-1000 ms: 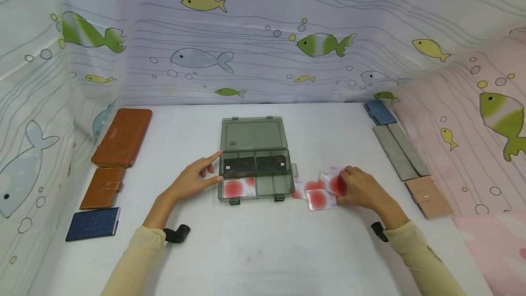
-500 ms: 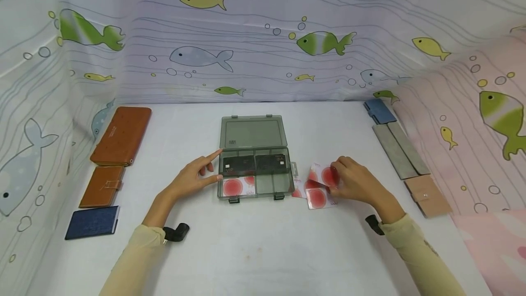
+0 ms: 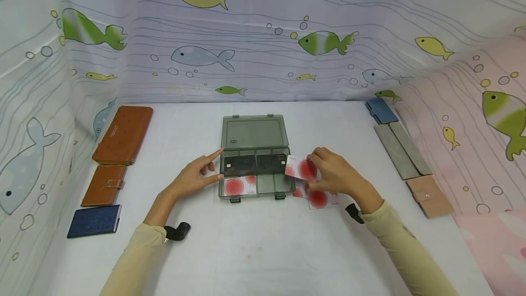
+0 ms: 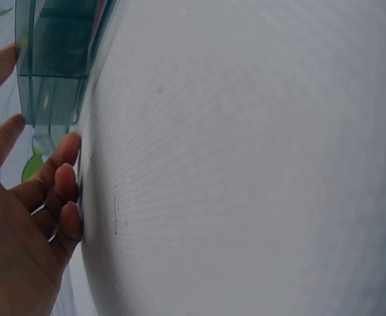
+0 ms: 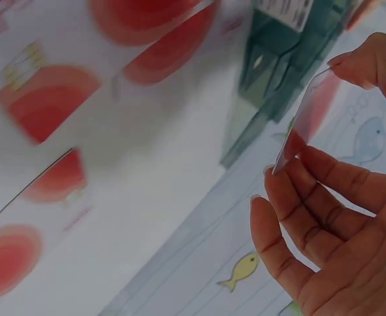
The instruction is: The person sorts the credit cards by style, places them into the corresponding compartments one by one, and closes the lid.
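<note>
A smoky green plastic box (image 3: 266, 185) with compartments lies with its lid (image 3: 255, 132) swung back. Two black VIP cards (image 3: 239, 165) are in its rear compartments, and a white card with red circles (image 3: 235, 187) fills the front left one. My left hand (image 3: 190, 180) touches the box's left side with outstretched index finger and thumb, the other fingers loosely bent. Between thumb and fingertips, my right hand (image 3: 339, 175) pinches a white-and-red card (image 3: 301, 168) by the box's right edge. More such cards (image 3: 322, 199) lie on the table beneath that hand.
A large brown wallet (image 3: 123, 134), a smaller brown wallet (image 3: 102, 186) and a dark blue notebook (image 3: 93, 221) line the left side. Along the right lie a blue wallet (image 3: 382, 111), a grey folded case (image 3: 402, 150) and a tan wallet (image 3: 429, 196). Fish-patterned cloth (image 3: 263, 35) surrounds the table.
My right hand has lifted a white-and-red card off the loose pile and carried it left to the box's right edge. My left hand has stayed at the box's left side.
</note>
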Action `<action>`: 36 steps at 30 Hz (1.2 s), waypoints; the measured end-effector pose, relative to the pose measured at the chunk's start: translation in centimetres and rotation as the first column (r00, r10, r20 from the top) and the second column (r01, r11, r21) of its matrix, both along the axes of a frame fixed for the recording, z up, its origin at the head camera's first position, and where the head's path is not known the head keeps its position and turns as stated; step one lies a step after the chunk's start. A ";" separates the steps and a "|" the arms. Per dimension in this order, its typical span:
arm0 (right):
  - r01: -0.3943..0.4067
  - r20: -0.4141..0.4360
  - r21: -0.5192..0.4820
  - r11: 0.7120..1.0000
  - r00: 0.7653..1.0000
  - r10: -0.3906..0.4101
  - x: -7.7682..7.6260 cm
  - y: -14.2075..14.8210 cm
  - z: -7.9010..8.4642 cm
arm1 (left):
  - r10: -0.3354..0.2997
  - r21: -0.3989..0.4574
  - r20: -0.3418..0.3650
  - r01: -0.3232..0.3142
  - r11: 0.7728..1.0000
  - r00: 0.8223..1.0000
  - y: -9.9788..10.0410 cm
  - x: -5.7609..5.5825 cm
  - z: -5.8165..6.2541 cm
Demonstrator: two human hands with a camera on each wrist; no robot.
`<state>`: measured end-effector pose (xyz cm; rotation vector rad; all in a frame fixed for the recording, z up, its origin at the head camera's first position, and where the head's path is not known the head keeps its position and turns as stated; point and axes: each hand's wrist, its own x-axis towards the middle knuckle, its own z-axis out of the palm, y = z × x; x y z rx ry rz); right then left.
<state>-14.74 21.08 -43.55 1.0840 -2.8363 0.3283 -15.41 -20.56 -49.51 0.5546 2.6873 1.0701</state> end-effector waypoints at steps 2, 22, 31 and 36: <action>-0.035 -0.012 -0.001 0.999 0.999 0.035 -0.1 -1.0 0.1 | 0.000 0.002 0.001 0.000 1.000 1.000 0.0 0.0 0.0; -0.192 0.012 0.077 0.978 0.981 0.192 0.0 -5.9 -0.4 | 0.011 0.001 0.000 -0.011 1.000 1.000 -0.1 -0.1 -0.3; -0.185 0.138 0.112 0.976 0.976 0.169 -0.4 -6.2 0.1 | 0.008 0.005 -0.007 -0.008 1.000 1.000 0.0 -0.1 -0.3; -0.179 0.169 0.115 0.977 0.973 0.159 -0.4 -6.3 0.3 | 0.011 0.006 -0.009 -0.011 1.000 1.000 -0.1 -0.1 -0.3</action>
